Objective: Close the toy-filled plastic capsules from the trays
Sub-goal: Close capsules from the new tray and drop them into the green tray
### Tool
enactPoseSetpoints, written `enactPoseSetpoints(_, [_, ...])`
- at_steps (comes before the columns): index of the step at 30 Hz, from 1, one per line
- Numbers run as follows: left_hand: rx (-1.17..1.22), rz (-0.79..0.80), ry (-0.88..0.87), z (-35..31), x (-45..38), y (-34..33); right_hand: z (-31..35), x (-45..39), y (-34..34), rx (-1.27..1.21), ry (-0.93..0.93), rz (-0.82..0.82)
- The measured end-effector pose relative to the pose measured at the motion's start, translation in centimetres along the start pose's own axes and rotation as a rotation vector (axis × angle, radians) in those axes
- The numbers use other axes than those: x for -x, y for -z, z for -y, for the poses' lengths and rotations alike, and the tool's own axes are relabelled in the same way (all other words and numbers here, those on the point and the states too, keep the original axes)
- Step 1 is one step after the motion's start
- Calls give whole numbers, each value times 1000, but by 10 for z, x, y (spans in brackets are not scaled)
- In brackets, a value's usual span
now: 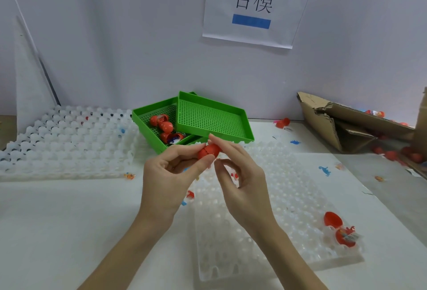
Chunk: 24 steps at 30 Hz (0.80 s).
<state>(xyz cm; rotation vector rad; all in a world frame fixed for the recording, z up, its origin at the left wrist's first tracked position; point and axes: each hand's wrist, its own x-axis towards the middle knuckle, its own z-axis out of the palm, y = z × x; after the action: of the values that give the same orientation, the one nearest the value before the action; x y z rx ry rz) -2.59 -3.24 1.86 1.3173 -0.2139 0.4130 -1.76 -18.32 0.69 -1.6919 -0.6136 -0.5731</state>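
Fingertips of the left hand [172, 170] and right hand [240, 174] pinch a red capsule [208, 151] together above the clear dimpled tray [288, 197], just in front of the stacked green trays [212, 116], with bare white table [57, 220] to the left and a torn cardboard box [346, 125] to the right.

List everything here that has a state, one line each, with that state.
Red capsule in hands: halves together, seam visible.
Left hand: pinches the capsule.
Right hand: fingers touch the capsule's far end.
Capsule on the right tray: open, toy inside.
Upper green tray: tilted, resting on the lower one.
Lower green tray: holds red capsules.
Cardboard box: torn, collapsed.
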Motion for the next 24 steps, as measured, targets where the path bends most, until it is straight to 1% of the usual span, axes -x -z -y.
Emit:
enactPoseSetpoints(3, [-8,-12,-2,0,2,-2,-2,4,-6,110,38,8])
enactPoseSetpoints(9, [-71,-25,-46,6,8,-11,-2,9,-17,208,-28,-121])
enactPoseSetpoints(12, [-79,-35,-28,6,10,-13,-2,9,-13,254,-4,-143])
enactPoseSetpoints(18, [-104,-86,-11,3,12,-15,-1,8,-15,370,76,-100])
enactPoseSetpoints(21, [-100,-104,-13,4,14,-16,-2,7,-13,387,72,-64])
enactPoseSetpoints(24, [-76,-90,60,2,14,-16,-1,6,-12,400,90,-48])
